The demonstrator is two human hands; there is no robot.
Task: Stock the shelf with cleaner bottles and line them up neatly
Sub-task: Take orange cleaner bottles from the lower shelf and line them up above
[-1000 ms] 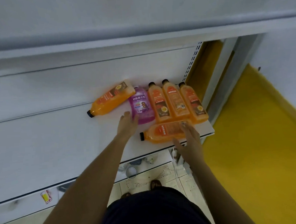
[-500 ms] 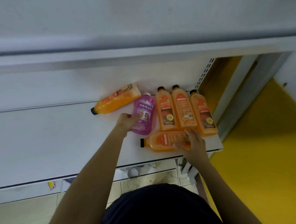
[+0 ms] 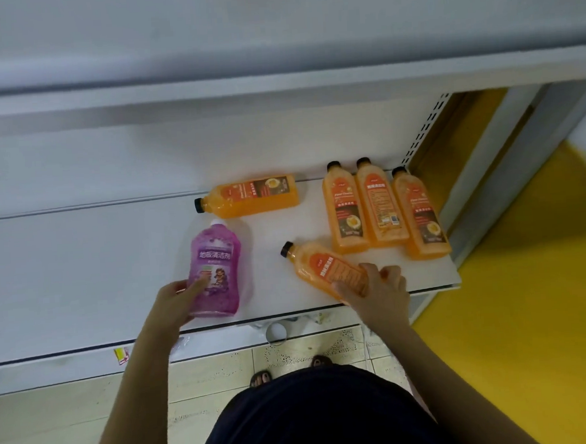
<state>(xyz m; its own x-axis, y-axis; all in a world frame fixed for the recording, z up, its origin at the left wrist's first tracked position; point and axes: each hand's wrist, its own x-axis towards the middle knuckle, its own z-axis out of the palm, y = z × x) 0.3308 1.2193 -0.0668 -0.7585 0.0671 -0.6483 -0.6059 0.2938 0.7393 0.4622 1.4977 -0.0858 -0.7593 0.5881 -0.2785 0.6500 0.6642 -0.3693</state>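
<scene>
The person wears dark clothes [image 3: 314,423], almost black, that fill the bottom middle of the view as one big round shape (shirt, shorts or skirt, it is too dark to tell). The cloth looks plain and smooth. The left arm [image 3: 140,385] and the right arm [image 3: 431,367] are bare all the way to the left hand [image 3: 176,304] and the right hand [image 3: 375,295]. On the feet are dark open sandals [image 3: 318,360], and the toes [image 3: 262,380] peek out just past the dark cloth.
</scene>
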